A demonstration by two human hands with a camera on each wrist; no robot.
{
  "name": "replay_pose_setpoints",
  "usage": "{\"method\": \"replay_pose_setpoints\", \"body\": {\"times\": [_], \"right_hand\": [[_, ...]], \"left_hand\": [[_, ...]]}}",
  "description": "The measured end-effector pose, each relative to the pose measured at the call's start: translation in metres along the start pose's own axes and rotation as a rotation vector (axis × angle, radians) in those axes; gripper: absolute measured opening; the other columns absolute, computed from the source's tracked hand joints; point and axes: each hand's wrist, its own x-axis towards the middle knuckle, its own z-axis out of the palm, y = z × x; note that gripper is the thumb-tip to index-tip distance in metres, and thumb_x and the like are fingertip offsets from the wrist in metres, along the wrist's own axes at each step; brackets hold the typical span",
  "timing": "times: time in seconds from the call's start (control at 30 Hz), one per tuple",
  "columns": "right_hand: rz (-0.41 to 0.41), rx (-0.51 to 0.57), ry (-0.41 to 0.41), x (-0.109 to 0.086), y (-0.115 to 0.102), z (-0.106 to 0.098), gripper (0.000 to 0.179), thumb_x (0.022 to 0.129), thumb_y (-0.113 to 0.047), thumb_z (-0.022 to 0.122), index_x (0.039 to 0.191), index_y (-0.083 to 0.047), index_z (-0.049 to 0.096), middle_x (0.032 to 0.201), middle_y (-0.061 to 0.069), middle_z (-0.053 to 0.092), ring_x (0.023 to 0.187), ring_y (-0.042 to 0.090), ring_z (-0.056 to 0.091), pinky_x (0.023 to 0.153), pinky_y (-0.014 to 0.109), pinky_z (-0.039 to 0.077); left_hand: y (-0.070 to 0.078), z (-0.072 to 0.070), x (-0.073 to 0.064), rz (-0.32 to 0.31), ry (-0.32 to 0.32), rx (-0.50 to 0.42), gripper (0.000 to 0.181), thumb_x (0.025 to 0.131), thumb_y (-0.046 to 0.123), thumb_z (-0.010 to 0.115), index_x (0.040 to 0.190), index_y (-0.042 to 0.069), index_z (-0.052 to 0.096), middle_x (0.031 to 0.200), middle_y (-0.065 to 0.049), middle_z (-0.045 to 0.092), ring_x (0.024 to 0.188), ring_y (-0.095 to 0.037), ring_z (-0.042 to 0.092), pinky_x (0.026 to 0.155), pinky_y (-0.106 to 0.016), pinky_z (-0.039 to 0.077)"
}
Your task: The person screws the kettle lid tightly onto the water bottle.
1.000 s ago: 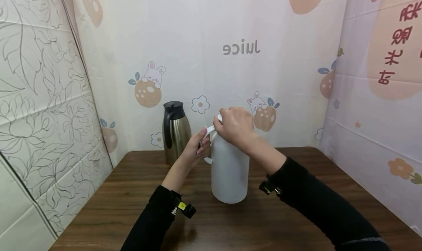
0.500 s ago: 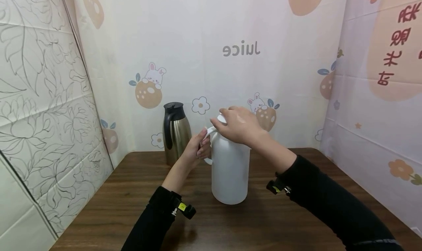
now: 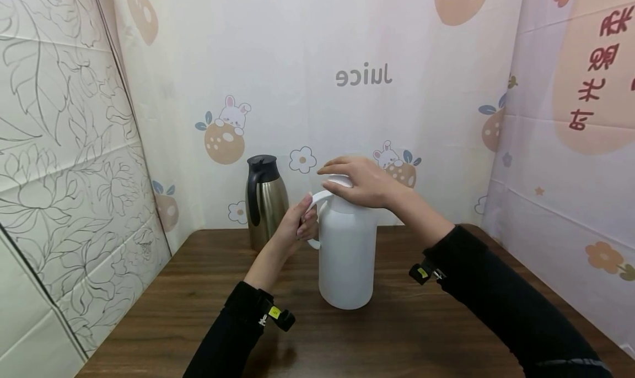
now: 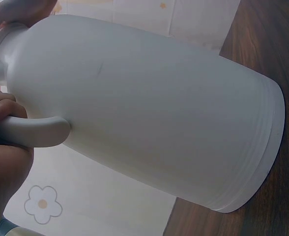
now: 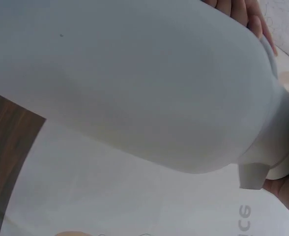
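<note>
A white thermos jug point(image 3: 346, 257) stands upright on the wooden table. My left hand point(image 3: 296, 223) grips its handle point(image 4: 41, 132), with fingers wrapped round and thumb along the top. Over the jug's round white lid point(image 3: 340, 181) lies my right hand point(image 3: 364, 182). Its fingers reach out straight to the left above the lid, while the thumb extends across the lid's near side. In the right wrist view, the palm side of the right hand point(image 5: 288, 194) meets the lid from below, close to the spout point(image 5: 253, 176).
Behind and left of the jug stands a gold thermos flask point(image 3: 270, 210) with a black lid and handle. The brown wooden table point(image 3: 198, 306) ends against a printed curtain point(image 3: 297, 53), with more curtains on both sides.
My right hand's fingers were curled round the lid and have straightened, and its wrist and forearm have swung to the right. More of the lid shows. My left hand keeps its grip on the handle.
</note>
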Motion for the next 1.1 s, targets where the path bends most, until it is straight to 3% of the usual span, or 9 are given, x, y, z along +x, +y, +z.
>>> {"method": "replay_pose_setpoints", "body": {"times": [0.13,0.57,0.8,1.1], "right_hand": [[-0.027,0.008,-0.01,-0.001,0.003,0.002,0.038,0.107,-0.041,0.061,0.136,-0.018,0.072,0.139,0.004,0.068,0.133,0.027,0.062,0.108,0.051,0.05],[0.023,-0.02,0.057,-0.001,-0.002,0.009,0.029,0.106,-0.033,0.062,0.125,-0.018,0.079,0.125,0.002,0.076,0.12,0.024,0.069,0.096,0.046,0.056],[0.071,-0.077,0.077,0.001,-0.009,0.013,0.033,0.106,-0.032,0.059,0.124,-0.013,0.079,0.123,0.004,0.077,0.12,0.025,0.07,0.099,0.046,0.055],[0.164,-0.178,0.1,0.004,-0.018,0.017,0.033,0.104,-0.032,0.058,0.119,-0.012,0.08,0.12,0.007,0.077,0.113,0.029,0.072,0.092,0.045,0.057]], "left_hand": [[0.001,0.0,0.0,-0.004,0.003,-0.002,0.05,0.116,0.045,0.035,0.074,0.022,0.048,0.052,0.014,0.044,0.043,-0.002,0.038,0.045,-0.018,0.03],[0.002,0.001,0.0,-0.016,0.01,-0.009,0.05,0.116,0.046,0.036,0.075,0.021,0.046,0.052,0.014,0.043,0.043,-0.002,0.038,0.045,-0.019,0.029],[0.001,0.0,-0.001,-0.022,0.026,-0.004,0.049,0.115,0.048,0.039,0.075,0.02,0.045,0.053,0.013,0.042,0.043,-0.003,0.038,0.046,-0.019,0.029],[0.001,0.0,0.0,-0.023,0.022,-0.015,0.05,0.113,0.051,0.044,0.073,0.021,0.046,0.052,0.014,0.043,0.043,-0.002,0.038,0.045,-0.019,0.029]]}}
